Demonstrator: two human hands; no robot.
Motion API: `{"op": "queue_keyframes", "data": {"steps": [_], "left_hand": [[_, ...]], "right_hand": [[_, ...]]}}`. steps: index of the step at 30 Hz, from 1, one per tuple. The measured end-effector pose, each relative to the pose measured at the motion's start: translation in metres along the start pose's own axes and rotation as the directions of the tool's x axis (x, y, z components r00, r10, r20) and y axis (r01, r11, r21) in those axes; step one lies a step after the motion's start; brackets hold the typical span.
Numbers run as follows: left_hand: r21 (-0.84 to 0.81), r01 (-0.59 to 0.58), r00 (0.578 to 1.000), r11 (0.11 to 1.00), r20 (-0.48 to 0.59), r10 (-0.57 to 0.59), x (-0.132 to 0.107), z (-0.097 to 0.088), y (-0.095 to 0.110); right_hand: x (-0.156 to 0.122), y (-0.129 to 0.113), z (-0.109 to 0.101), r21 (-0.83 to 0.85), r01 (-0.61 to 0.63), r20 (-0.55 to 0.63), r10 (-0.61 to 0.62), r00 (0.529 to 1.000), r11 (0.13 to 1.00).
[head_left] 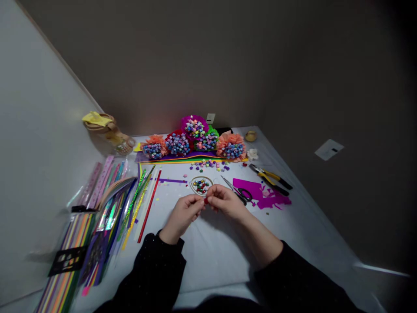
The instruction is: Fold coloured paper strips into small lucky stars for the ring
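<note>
My left hand [184, 213] and my right hand [226, 201] meet over the white table [215, 252], fingers pinched together on a tiny red piece [206, 201] held between them. Just beyond my fingertips lies a small clear dish [201, 185] filled with several coloured paper stars. Both sleeves are black.
Scissors [239, 192] and purple paper scraps [260, 193] lie right of my hands, with yellow-handled pliers [270, 177] farther right. Long coloured paper strips [107, 217] and packets fan out at the left. Paper-star bouquets [195, 141] line the back wall, loose stars [208, 164] before them.
</note>
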State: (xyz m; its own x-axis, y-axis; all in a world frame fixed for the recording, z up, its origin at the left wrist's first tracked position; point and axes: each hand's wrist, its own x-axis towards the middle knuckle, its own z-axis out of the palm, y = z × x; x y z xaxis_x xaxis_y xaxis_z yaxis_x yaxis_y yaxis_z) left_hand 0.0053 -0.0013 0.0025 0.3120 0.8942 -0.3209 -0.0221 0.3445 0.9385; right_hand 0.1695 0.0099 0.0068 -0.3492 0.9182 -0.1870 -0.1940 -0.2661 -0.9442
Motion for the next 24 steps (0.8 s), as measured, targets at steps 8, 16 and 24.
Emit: {"op": "queue_keyframes", "data": {"steps": [8,16,24], "left_hand": [[0.389,-0.186,0.965,0.902,-0.101,0.242,0.0004,0.0025,0.0045],[0.376,-0.174,0.952,0.91,-0.173,0.253,-0.0003,0.0002,0.008],[0.374,-0.2,0.941,0.906,-0.184,0.284,-0.0004,-0.0002,0.0052]], "right_hand": [[0.0012,0.0042,0.0007,-0.252,0.119,-0.041,-0.133,0.99,0.96],[-0.0022,0.0032,0.0016,-0.475,0.32,0.004,-0.361,0.932,0.82],[-0.0043,-0.001,0.0059,-0.542,0.379,0.031,-0.433,0.901,0.75]]}}
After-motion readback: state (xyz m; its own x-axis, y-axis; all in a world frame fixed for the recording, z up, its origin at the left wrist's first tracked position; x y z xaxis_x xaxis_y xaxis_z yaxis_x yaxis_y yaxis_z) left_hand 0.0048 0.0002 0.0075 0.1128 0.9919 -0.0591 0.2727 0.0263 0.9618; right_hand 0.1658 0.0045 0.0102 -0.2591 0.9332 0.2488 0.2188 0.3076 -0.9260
